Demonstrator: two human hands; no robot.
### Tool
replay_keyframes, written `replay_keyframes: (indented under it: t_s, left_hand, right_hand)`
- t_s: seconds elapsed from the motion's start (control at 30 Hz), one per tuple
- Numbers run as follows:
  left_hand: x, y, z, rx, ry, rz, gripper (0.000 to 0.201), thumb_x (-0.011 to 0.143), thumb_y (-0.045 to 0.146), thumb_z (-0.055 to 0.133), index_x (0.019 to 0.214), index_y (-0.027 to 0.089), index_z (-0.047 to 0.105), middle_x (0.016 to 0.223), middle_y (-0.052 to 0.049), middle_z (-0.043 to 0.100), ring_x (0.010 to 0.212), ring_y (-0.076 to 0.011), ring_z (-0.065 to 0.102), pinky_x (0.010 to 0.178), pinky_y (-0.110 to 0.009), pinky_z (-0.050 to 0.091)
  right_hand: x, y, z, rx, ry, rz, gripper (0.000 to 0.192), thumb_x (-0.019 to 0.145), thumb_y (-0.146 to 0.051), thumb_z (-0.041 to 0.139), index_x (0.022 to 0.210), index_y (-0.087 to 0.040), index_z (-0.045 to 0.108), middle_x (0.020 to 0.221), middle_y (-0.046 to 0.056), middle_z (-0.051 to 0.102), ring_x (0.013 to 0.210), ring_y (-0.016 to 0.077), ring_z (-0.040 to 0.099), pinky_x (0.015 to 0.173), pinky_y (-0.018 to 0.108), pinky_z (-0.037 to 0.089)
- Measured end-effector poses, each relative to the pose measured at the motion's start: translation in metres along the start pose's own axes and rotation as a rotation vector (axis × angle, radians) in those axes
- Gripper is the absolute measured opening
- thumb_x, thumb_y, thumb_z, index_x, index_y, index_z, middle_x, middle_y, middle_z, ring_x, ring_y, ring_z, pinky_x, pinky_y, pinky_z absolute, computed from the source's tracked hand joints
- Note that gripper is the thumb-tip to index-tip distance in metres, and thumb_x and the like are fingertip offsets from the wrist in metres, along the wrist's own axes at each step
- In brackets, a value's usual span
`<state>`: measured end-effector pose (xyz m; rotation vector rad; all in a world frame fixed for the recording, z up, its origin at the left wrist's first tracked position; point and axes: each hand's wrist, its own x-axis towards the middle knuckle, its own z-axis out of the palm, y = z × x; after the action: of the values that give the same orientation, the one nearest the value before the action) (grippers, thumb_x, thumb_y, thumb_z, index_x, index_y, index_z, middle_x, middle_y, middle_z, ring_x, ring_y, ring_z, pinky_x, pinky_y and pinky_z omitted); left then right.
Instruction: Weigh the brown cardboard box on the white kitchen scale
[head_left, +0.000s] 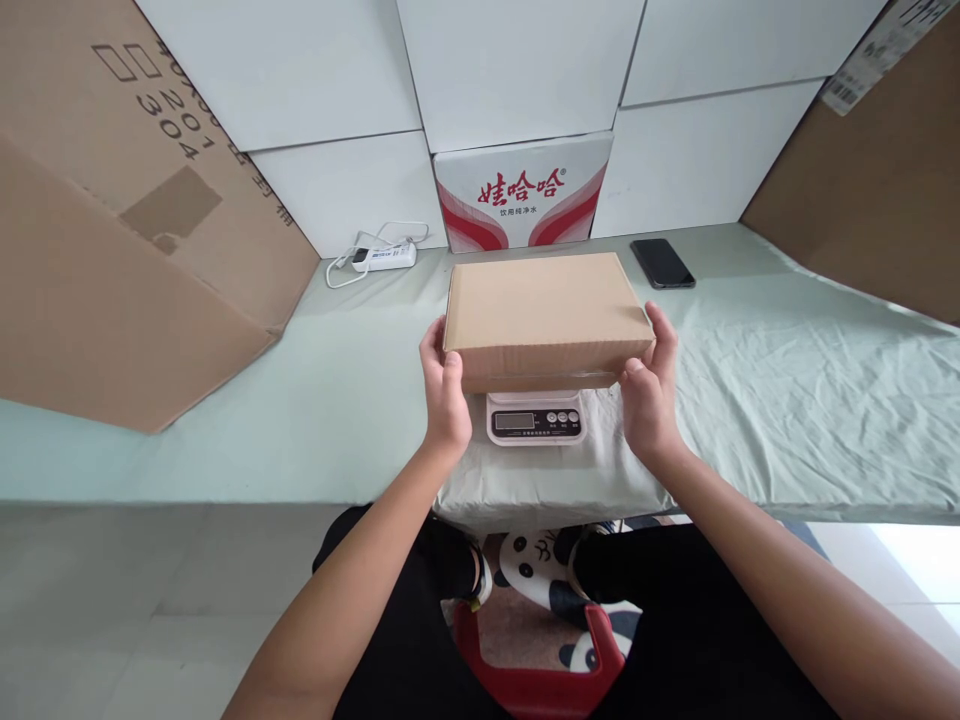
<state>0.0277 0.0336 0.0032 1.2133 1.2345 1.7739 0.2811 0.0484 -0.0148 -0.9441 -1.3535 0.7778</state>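
A closed brown cardboard box [541,300] is held level between my two hands. My left hand [445,390] grips its left end, thumb at the near left corner and fingers round the side. At the right end, my right hand [651,385] has its thumb on the near face and its fingers along the side. Under the box's near edge shows a white digital scale [535,418] with a small display and several buttons. The box hides the scale's weighing plate, so I cannot tell whether the two touch.
On the green cloth-covered table [360,400], a white power strip [384,257] with its cable lies at the back left. A black phone [663,263] lies at the back right. Behind stands a red-and-white carton [523,195]. Large cardboard sheets [90,300] flank the left side.
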Motion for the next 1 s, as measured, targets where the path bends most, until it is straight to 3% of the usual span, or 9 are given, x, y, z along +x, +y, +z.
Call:
replay_keyframes:
  t_s: [0.17, 1.0]
  left_hand:
    - [0.0090, 0.0020, -0.0096, 0.032, 0.074, 0.055, 0.069, 0.105, 0.079, 0.051, 0.158, 0.035, 0.054, 0.184, -0.009, 0.045, 0.177, -0.0300, 0.035, 0.142, -0.047, 0.036]
    - [0.0073, -0.0050, -0.0051, -0.003, 0.069, 0.046, 0.076, 0.097, 0.088, 0.058, 0.145, 0.030, 0.061, 0.165, -0.014, 0.060, 0.162, -0.0340, 0.053, 0.131, -0.048, 0.046]
  right_hand:
    - [0.0037, -0.0050, -0.0076, -0.008, 0.043, -0.022, 0.065, 0.102, -0.063, 0.059, 0.164, -0.059, 0.040, 0.168, 0.001, 0.056, 0.162, 0.0388, 0.053, 0.134, 0.075, 0.045]
    - [0.0053, -0.0036, -0.0040, 0.009, 0.029, -0.019, 0.066, 0.102, -0.068, 0.061, 0.164, -0.055, 0.043, 0.169, 0.003, 0.058, 0.159, 0.0430, 0.056, 0.131, 0.082, 0.044]
